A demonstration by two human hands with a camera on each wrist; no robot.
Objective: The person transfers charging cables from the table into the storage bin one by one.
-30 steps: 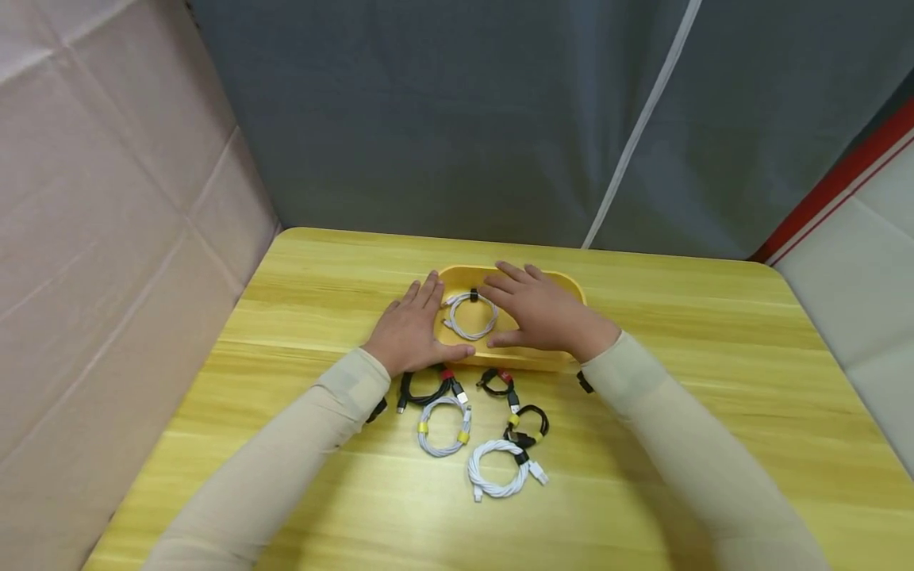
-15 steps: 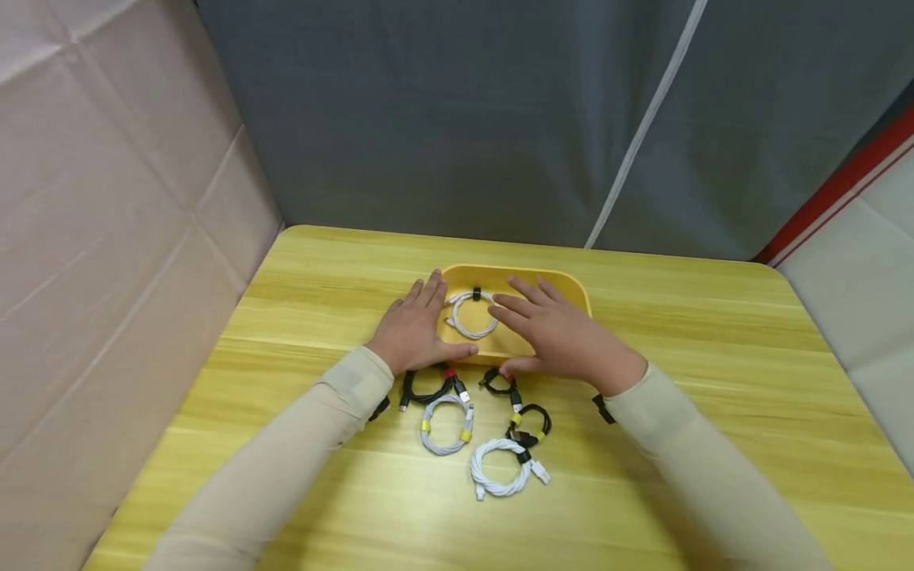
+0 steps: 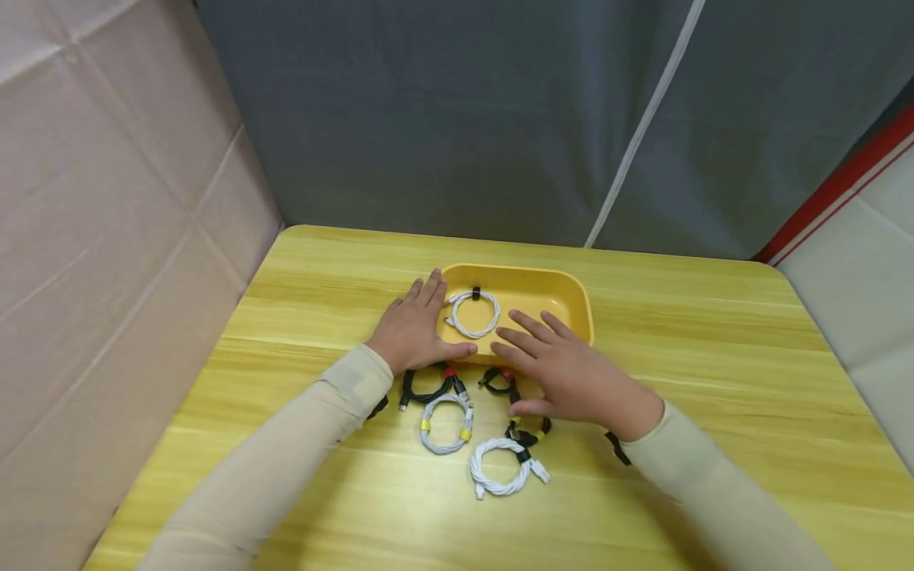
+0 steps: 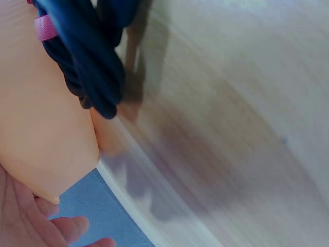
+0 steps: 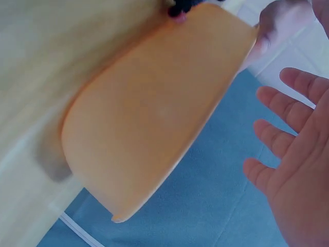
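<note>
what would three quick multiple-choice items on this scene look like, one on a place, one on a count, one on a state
1. Where is the left hand?
A. on the tray's left rim
B. in the air
C. on the far table edge

2. How many cables lie in the tray?
A. none
B. one
C. three

3. How are the right hand's fingers?
A. clenched in a fist
B. spread, holding nothing
C. pinching a cable

A: its thumb lies along the tray's near edge.
B: only the white cable lies inside.
B: they are straight above the table's cables.
</note>
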